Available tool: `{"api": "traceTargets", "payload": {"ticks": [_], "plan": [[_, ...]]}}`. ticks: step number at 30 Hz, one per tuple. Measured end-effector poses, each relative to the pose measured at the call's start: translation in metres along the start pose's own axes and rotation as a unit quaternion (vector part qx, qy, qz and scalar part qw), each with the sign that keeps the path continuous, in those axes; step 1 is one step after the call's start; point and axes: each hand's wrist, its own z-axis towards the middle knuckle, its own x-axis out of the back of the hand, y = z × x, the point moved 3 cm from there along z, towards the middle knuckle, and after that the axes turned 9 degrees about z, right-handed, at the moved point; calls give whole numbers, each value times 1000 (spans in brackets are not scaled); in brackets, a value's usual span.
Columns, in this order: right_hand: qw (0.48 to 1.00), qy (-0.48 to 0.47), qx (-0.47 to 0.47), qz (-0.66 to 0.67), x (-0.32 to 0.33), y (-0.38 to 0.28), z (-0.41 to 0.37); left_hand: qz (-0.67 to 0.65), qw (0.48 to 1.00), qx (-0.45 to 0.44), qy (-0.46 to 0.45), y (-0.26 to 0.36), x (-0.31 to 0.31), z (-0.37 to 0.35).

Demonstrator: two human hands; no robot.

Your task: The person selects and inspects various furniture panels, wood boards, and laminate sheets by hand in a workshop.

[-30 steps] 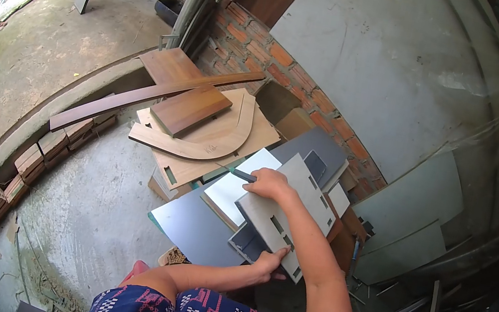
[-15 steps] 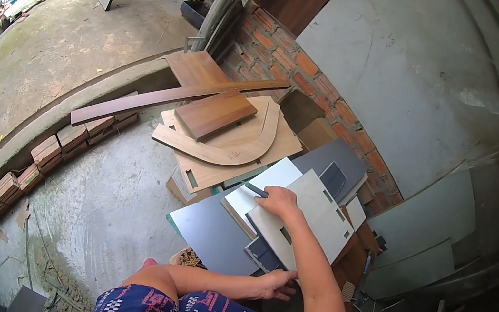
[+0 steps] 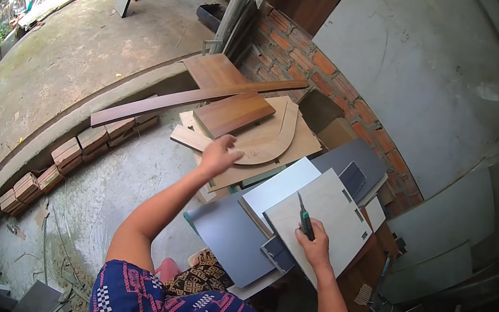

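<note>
My right hand [image 3: 316, 244] grips a slim pointed knife [image 3: 305, 222] with a green-and-black handle, blade pointing up and away. The hand is over a pale rectangular board [image 3: 325, 214] with small cut-out slots, lying on top of a stack of panels. My left hand [image 3: 220, 156] is over the near edge of a curved wooden template [image 3: 263, 152], fingers apart and slightly bent, holding nothing. That U-shaped piece rests on a flat wooden sheet [image 3: 307, 140]. A brown wooden block [image 3: 234, 114] lies on the template just beyond my left hand.
A long brown wooden strip [image 3: 160, 102] crosses the pile toward the left. Grey panels [image 3: 227, 234] and a white board [image 3: 284, 184] lie under the slotted board. Bundled wood pieces [image 3: 70, 154] line the concrete ledge. A brick wall [image 3: 322, 69] and leaning sheets stand on the right.
My left hand has moved from near the slotted board's lower edge up and left to the curved template. My right hand has drawn back toward me, and the knife now points upward.
</note>
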Motion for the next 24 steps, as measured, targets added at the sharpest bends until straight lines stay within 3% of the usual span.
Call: {"api": "traceTargets", "payload": {"ticks": [1, 3, 6, 10, 16, 19, 20, 24], "plan": [[998, 5, 51, -37, 2, 1, -5, 76, 997, 1, -5, -9, 6, 19], [1000, 7, 16, 0, 4, 6, -8, 263, 965, 2, 6, -6, 17, 41], [1000, -8, -6, 16, 7, 17, -5, 360, 927, 87, -54, -16, 21, 66], [999, -28, -37, 27, 7, 22, -4, 374, 910, 144, -107, -50, 18, 85], [998, -37, -29, 44, 12, 30, -4, 430, 876, 147, -164, -38, 25, 89], [997, -43, -50, 50, 13, 31, -6, 424, 892, 97, -121, -45, 22, 91], [997, -42, -47, 45, 12, 32, -6, 409, 907, 35, -94, -80, 17, 107], [997, -43, -58, 39, 13, 29, -6, 415, 902, 99, -70, -58, 20, 98]]}}
